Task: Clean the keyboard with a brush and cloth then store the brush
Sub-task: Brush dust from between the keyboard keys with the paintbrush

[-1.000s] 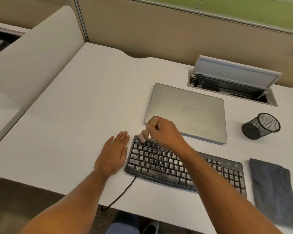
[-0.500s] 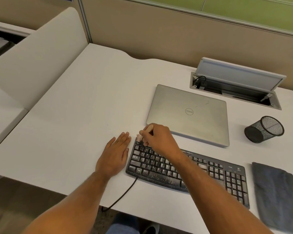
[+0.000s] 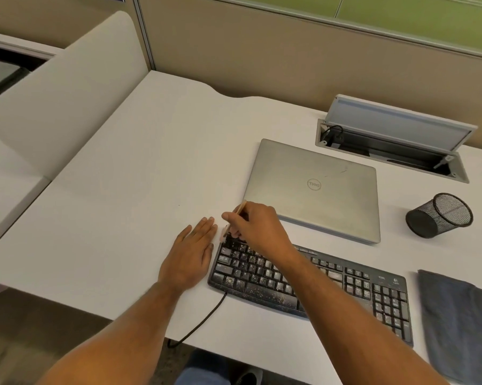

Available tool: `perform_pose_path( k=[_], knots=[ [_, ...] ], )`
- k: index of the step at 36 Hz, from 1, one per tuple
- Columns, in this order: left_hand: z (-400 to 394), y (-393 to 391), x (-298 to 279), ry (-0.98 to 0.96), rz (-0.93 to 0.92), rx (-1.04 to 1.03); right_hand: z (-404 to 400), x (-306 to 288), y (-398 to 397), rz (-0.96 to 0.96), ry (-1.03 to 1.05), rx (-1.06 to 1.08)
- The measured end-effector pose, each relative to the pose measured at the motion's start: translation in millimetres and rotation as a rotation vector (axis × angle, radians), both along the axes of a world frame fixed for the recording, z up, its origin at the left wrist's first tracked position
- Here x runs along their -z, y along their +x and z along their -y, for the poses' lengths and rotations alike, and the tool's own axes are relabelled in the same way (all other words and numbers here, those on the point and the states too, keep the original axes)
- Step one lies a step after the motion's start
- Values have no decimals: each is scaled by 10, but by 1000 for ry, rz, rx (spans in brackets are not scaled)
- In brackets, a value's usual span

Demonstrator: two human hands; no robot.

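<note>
Right hand [image 3: 257, 226]: fingers pinched round small wooden-handled brush [image 3: 232, 220], bristles at far-left corner of dusty black keyboard [image 3: 312, 282].
Left hand [image 3: 191, 252]: flat, fingers straight, on white desk [image 3: 139, 190] beside keyboard.
Grey folded cloth [image 3: 459, 323]: right of keyboard.
Black mesh cup [image 3: 439, 215]: beside closed silver laptop [image 3: 314, 190].

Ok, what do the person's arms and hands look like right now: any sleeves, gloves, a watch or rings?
Both forearms are bare as far as the picture shows, with no sleeves in view. The left hand and the right hand wear no gloves. No watch or band shows on either wrist, and no ring shows on the visible fingers.
</note>
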State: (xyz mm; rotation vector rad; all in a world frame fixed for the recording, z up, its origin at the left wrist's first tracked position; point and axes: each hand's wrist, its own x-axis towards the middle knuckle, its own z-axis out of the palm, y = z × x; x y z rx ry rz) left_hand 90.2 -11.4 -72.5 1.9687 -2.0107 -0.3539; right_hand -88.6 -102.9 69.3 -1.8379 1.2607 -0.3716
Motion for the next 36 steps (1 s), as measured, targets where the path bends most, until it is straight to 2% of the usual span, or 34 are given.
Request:
perform_pose_path(
  k=[3,5,10,16,22,28,33,36],
  knots=[
    [-1,-7,-14,-2,-3,-3,19,41,7,-40,-60,49],
    [-3,-2,-7,-6,-7,-2,13,41,17,-94,-95,6],
    [-6,7,9,-18,-11,6,4,41,44,-88,-18,-93],
    [3,-2,5,-13,-5,-6,36,37,21,-137,-168,2],
    [1,-3,-3,-13,-9,-1,36,41,51,-76,16,-105],
    [10,-9,-8,7,-14,-9,32,51,35,-127,-187,17],
    [-6,-4,-17,-10,-27,2,-32,29,64,-149,-76,-181],
    [-10,2,-8,-9,-29,9,-54,51,72,-105,16,-207]
  ],
)
